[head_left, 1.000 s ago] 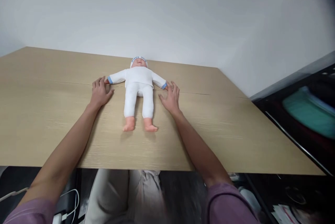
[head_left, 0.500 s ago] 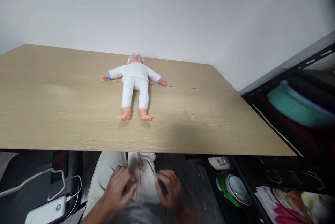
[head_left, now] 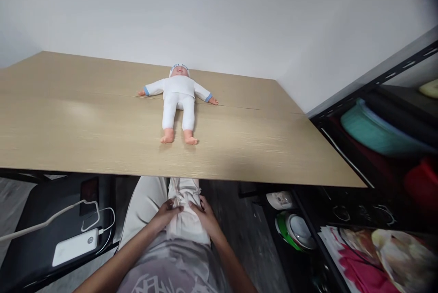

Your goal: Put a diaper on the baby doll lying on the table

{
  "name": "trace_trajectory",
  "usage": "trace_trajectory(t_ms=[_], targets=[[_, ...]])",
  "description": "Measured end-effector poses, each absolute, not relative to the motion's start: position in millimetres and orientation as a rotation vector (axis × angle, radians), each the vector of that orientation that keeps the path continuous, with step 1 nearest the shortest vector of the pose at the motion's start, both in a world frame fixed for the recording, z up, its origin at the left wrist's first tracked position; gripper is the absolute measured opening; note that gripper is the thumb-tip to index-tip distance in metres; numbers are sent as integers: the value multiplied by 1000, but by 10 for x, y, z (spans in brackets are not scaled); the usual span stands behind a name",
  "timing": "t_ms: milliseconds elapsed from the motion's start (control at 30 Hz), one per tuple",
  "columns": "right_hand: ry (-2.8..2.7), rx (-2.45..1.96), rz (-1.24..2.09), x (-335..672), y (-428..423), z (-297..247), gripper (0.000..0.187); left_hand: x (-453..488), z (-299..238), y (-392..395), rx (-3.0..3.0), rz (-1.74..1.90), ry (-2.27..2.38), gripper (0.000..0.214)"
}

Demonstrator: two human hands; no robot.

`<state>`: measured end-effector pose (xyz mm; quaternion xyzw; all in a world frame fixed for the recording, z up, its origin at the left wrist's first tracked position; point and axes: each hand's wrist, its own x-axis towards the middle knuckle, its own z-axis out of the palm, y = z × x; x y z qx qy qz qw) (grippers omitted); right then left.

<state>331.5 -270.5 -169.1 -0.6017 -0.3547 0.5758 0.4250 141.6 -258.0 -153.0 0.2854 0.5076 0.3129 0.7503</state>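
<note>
Below the table's front edge, a pale, bunched cloth (head_left: pixel 185 197) lies over my lap; its exact kind is not clear. My left hand (head_left: pixel 167 213) is closed on its left side, thumb on top and fingers mostly hidden. On the opposite side my right hand (head_left: pixel 204 213) grips the cloth in the same way, thumb pointing inward. A baby doll (head_left: pixel 178 96) in a white top, white trousers and a lettered cap lies on its back on the table, arms spread, feet toward me. Neither hand touches it.
The wooden table (head_left: pixel 85 142) stands against the wall. At the left, a black seat (head_left: pixel 37 220) bears a white power bank (head_left: pixel 75 246) with cables and a dark phone (head_left: pixel 89 195). A black shelf rack at the right holds a teal container (head_left: pixel 379 131) and bags.
My hands have moved forward and inward from above my lap and now hold the cloth. The view has tilted downward, and the doll has not moved on the table.
</note>
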Motion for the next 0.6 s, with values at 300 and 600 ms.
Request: trace_trajectory(t_ms=[300,600], targets=[[-1206,-1320,1248,3360,-3486,-79,43,1035,-2,-3513,1106,821,1205,68],[-1314,-1258,1097,3048,-2609,-251,54,1054,-188,-2737,1089,1034,1261,79]])
